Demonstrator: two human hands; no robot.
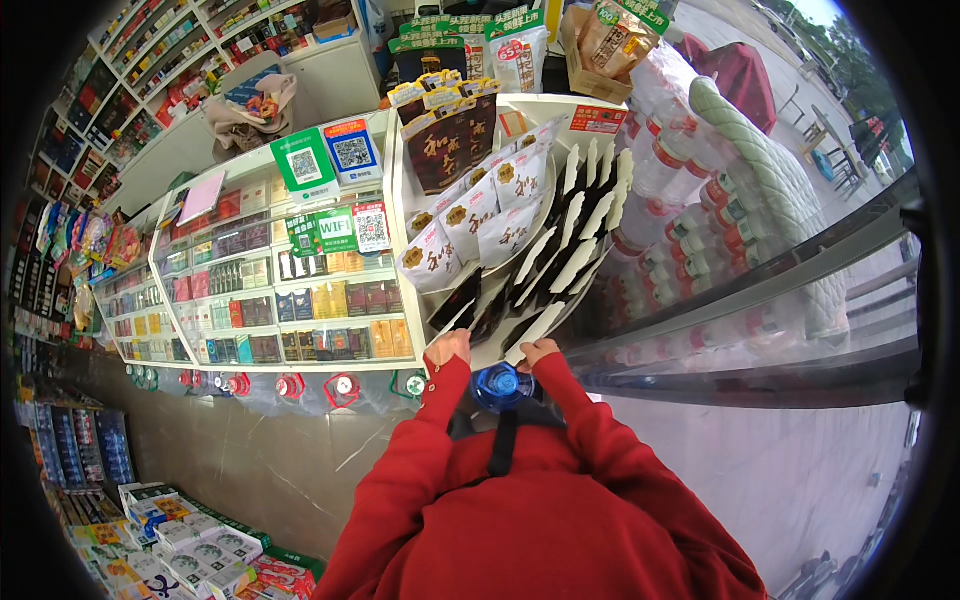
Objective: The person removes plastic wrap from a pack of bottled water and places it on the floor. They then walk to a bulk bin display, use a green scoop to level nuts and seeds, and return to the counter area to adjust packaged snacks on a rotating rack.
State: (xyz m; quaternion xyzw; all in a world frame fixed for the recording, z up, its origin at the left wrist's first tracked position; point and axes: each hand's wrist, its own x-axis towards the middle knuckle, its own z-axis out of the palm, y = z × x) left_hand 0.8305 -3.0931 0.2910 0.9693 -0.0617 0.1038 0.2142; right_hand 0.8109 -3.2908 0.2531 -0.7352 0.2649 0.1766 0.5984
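At the near end of a white display counter, my left hand (448,347) grips the lower end of a dark, flat packet (457,300) with a pale edge. My right hand (539,352) has its fingers on the near end of another dark packet with a white edge (534,330), which stands tilted. Beyond it, more dark packets with white zigzag edges (574,217) lean in rows. White pouches with gold seals (469,217) stand to their left. Behind those are brown printed bags (450,146) with yellow tops.
A glass case of cigarette packs (330,300) extends left, with payment code signs (306,165) on top. Under the counter edge stand capped bottles (345,386) and a blue-capped water jug (504,384). Wrapped bottle packs (697,217) and a glass door (787,300) flank the right. Cartons (202,540) sit lower left.
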